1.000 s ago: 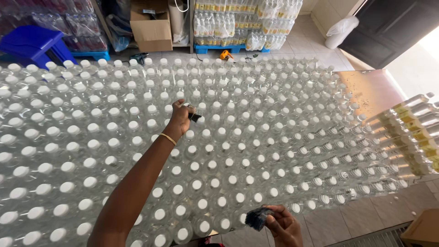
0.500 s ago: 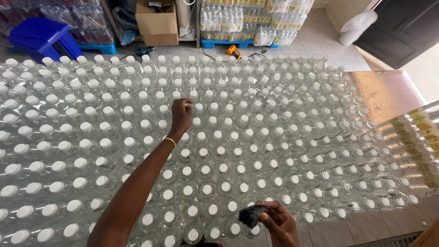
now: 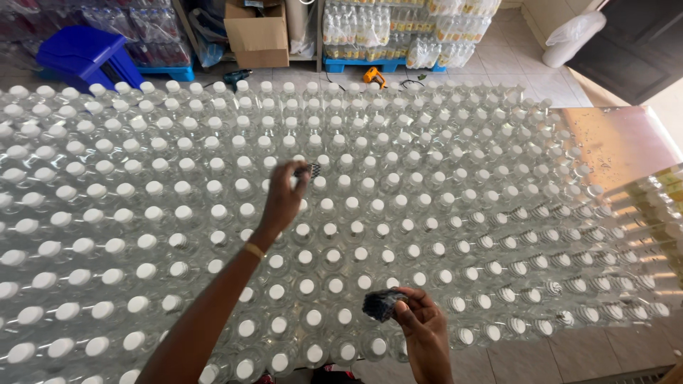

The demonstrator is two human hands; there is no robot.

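A wide field of clear plastic bottles with white caps stands packed in rows below me. My left hand reaches out over the middle rows, pinching a small dark band at the fingertips just above a bottle top. A thin gold bracelet circles that wrist. Near the bottom edge my right hand is closed around a dark bundle of bands, held just above the nearest bottles.
A bare tan surface shows at the right past the bottles. Behind are a blue stool, a cardboard box, shrink-wrapped bottle packs on a blue pallet, an orange tool and a white sack.
My view has shifted closer and slightly forward. My left hand has stayed over the middle rows with the small dark band. My right hand has lifted a little with its dark bundle.
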